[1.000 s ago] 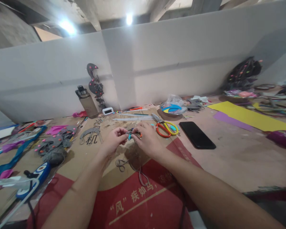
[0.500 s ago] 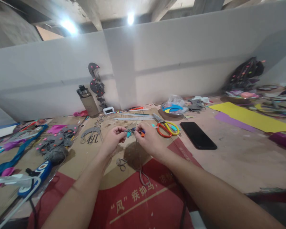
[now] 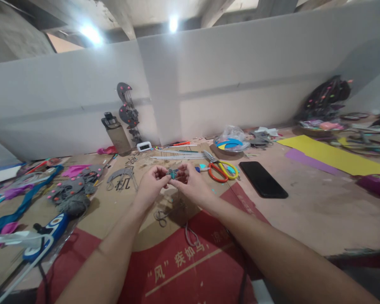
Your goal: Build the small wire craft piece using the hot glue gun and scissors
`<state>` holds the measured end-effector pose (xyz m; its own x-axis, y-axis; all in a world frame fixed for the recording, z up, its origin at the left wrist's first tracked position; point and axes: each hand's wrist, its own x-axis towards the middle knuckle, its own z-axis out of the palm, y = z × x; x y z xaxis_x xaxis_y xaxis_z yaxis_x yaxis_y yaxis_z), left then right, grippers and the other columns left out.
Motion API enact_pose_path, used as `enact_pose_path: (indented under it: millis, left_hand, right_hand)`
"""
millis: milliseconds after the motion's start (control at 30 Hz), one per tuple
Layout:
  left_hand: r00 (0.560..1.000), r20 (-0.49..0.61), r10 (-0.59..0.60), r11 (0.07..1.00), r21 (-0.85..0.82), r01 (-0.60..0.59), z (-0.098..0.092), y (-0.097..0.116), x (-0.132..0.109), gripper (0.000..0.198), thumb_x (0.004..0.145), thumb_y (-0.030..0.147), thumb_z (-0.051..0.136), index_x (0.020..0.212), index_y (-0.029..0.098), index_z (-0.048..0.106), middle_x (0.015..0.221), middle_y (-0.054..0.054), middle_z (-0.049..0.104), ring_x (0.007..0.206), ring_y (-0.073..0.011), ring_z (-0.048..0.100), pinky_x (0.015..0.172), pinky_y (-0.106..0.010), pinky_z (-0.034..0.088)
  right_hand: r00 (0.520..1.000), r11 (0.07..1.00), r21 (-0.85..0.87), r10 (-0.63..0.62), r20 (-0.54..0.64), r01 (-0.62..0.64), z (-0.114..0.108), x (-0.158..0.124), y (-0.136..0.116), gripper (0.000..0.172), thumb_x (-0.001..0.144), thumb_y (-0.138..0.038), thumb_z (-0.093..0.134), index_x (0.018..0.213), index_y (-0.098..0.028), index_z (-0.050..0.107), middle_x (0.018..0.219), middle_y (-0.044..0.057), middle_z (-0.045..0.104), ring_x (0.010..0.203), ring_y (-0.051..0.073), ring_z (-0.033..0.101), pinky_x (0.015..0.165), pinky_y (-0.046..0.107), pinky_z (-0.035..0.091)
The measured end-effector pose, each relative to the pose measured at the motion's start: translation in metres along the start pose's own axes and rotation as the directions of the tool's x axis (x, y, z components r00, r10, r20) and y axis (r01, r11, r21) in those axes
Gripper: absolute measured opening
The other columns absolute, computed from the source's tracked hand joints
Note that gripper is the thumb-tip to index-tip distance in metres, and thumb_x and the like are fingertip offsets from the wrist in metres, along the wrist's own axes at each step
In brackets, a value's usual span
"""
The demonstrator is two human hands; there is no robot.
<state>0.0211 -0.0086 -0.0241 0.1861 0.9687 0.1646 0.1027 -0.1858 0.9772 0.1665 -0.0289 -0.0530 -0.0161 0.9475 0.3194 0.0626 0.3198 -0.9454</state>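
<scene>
Both of my hands meet above the middle of the cardboard-covered table (image 3: 114, 211). My left hand (image 3: 152, 184) and my right hand (image 3: 190, 181) pinch a small grey and teal craft piece (image 3: 172, 172) between their fingertips. The fingers of both hands are closed on it. Just right of my right hand lie scissors with orange and yellow handles (image 3: 221, 170). A small blue pen-like tool (image 3: 199, 169) lies beside them. Thin grey cut-out loops (image 3: 161, 217) rest on the cardboard below my hands.
A black phone (image 3: 262, 179) lies to the right. A bowl with a plastic bag (image 3: 231, 141) stands behind the scissors. A bottle (image 3: 116, 134) stands by the grey partition. Grey and pink foam scraps (image 3: 72, 190) crowd the left, yellow and purple sheets (image 3: 329, 156) the right.
My hands have lifted slightly and drawn closer together around the small piece. The orange bit seen at my right fingers earlier is no longer visible.
</scene>
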Motion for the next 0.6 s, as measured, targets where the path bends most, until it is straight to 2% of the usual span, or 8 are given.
enact_pose_path:
  millis: [100, 233, 400, 600]
  left_hand:
    - [1.0, 0.006, 0.001, 1.0, 0.002, -0.001, 0.002, 0.0, -0.002, 0.023, 0.065, 0.025, 0.07, 0.077, 0.016, 0.053, 0.064, 0.003, 0.057, 0.055, -0.0103, 0.056, 0.052, -0.023, 0.044]
    - [1.0, 0.001, -0.031, 0.999, -0.044, 0.031, 0.005, 0.001, -0.004, 0.026, 0.064, 0.024, 0.072, 0.078, 0.017, 0.051, 0.064, 0.002, 0.058, 0.058, -0.0117, 0.059, 0.054, -0.024, 0.047]
    - [0.991, 0.022, -0.135, 0.974, -0.179, 0.137, 0.007, 0.006, -0.005, 0.037, 0.061, 0.023, 0.075, 0.092, 0.015, 0.056, 0.073, 0.001, 0.061, 0.056, -0.0096, 0.058, 0.06, -0.026, 0.051]
    - [0.98, 0.129, -0.154, 0.935, -0.303, 0.187, 0.007, 0.005, -0.005, 0.029, 0.061, 0.023, 0.076, 0.084, 0.012, 0.062, 0.078, -0.002, 0.063, 0.061, -0.0084, 0.059, 0.063, -0.024, 0.051]
  right_hand:
    - [1.0, 0.998, -0.057, -0.02, -0.022, 0.018, -0.001, 0.0, 0.006, 0.026, 0.077, -0.03, 0.058, 0.096, -0.021, 0.043, 0.075, -0.003, 0.054, 0.063, 0.012, 0.054, 0.057, 0.026, 0.045]
    - [0.989, 0.964, -0.243, -0.13, -0.076, 0.108, -0.008, 0.0, 0.0, 0.008, 0.084, -0.028, 0.05, 0.085, -0.02, 0.051, 0.075, 0.0, 0.055, 0.067, 0.013, 0.052, 0.061, 0.027, 0.042]
    - [0.975, 0.907, -0.386, -0.213, -0.07, 0.17, -0.01, -0.002, -0.011, 0.008, 0.084, -0.022, 0.048, 0.081, -0.019, 0.054, 0.08, 0.003, 0.059, 0.076, 0.015, 0.053, 0.069, 0.029, 0.041]
    - [0.962, 0.843, -0.483, -0.272, -0.001, 0.238, -0.008, -0.005, -0.016, 0.005, 0.083, -0.017, 0.051, 0.083, -0.018, 0.056, 0.084, 0.005, 0.059, 0.082, 0.017, 0.052, 0.072, 0.03, 0.041]
